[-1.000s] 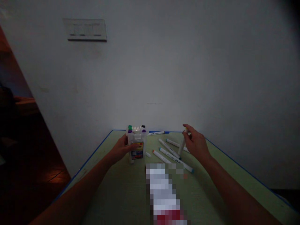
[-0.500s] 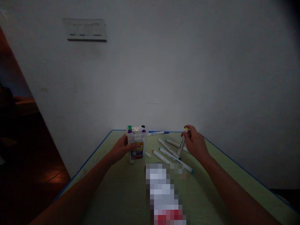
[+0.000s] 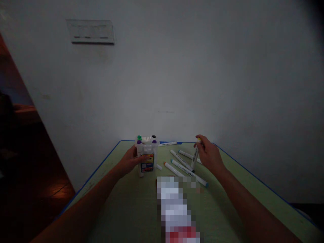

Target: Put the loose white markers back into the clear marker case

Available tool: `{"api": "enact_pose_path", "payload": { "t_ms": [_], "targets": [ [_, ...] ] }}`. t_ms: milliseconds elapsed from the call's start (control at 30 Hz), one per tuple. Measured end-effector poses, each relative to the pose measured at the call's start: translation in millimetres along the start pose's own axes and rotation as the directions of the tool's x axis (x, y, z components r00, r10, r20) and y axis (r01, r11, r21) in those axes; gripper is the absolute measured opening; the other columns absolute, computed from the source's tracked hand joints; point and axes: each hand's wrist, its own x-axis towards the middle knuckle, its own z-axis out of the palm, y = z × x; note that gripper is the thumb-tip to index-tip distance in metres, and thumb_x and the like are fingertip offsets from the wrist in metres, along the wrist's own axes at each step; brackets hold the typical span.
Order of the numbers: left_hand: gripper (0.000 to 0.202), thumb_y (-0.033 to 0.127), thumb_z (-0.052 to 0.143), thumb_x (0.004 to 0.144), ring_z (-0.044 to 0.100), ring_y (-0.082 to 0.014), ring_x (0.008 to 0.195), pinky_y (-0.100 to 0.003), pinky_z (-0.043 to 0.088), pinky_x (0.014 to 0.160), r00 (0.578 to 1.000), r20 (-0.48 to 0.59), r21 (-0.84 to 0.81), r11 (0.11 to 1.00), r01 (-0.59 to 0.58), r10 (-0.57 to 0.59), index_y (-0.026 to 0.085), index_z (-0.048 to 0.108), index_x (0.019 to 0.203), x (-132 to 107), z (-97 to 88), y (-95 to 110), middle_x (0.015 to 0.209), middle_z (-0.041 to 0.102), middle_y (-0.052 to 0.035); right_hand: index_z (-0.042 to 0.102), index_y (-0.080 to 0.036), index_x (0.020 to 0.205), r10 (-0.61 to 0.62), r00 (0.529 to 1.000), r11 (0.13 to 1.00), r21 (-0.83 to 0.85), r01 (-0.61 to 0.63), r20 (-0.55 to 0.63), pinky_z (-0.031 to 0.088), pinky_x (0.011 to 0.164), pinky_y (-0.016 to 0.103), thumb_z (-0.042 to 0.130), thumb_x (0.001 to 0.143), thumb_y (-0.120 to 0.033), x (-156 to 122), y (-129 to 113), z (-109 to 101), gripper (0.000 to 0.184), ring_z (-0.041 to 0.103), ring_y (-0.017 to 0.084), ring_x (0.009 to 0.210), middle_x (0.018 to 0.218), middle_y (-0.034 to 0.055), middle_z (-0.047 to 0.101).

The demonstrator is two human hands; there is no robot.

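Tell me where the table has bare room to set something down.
Bare table shows between the left forearm and the pixelated strip, and between the right forearm and the right-hand blue edge. Crowded: from the clear box in the left hand across loose markers to the right hand.

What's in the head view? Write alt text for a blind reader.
A person's left hand grips a clear plastic box of markers while the right hand holds a white, yellow-ended marker, nearly upright. More white markers lie on a pale-green, blue-edged table before a grey wall.
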Motion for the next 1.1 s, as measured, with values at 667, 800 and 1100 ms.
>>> {"api": "enact_pose_path", "payload": {
  "t_ms": [667, 800, 1100],
  "targets": [
    [0.055, 0.036, 0.075, 0.061, 0.063, -0.0265, 0.094, -0.041, 0.049, 0.082, 1.0, 0.001, -0.026, 1.0, 0.011, -0.011, 0.013, 0.053, 0.106, -1.3, 1.0, 2.7, 0.105, 0.066, -0.011, 0.054, -0.016, 0.117, -0.001, 1.0, 1.0, 0.009, 0.001, 0.022, 0.041, 0.061, 0.03, 0.039, 0.084, -0.034, 0.1, -1.0, -1.0, 0.041, 0.06, 0.019, 0.06, 0.078, 0.0076, 0.069],
    [0.053, 0.036, 0.075, 0.063, 0.064, -0.0258, 0.094, -0.041, 0.049, 0.082, 1.0, 0.002, -0.024, 1.0, 0.002, -0.002, 0.013, 0.053, 0.106, -1.5, 0.4, 2.4, 0.105, 0.066, -0.0109, 0.054, -0.016, 0.115, 0.007, 1.0, 1.0, -0.004, -0.007, 0.009, 0.042, 0.062, 0.031, 0.038, 0.084, -0.034, -0.1, -0.7, -0.3, 0.039, 0.061, 0.02, 0.062, 0.077, 0.0079, 0.068],
    [0.053, 0.036, 0.075, 0.061, 0.064, -0.0255, 0.091, -0.042, 0.049, 0.082, 1.0, 0.001, -0.015, 1.0, 0.013, -0.013, 0.013, 0.054, 0.104, 0.8, -0.1, 0.9, 0.102, 0.067, -0.0101, 0.053, -0.016, 0.111, 0.003, 1.0, 1.0, 0.01, -0.003, 0.007, 0.041, 0.062, 0.031, 0.039, 0.083, -0.034, -0.2, 1.7, 0.8, 0.036, 0.06, 0.02, 0.062, 0.077, 0.0079, 0.068]
  ]
}}
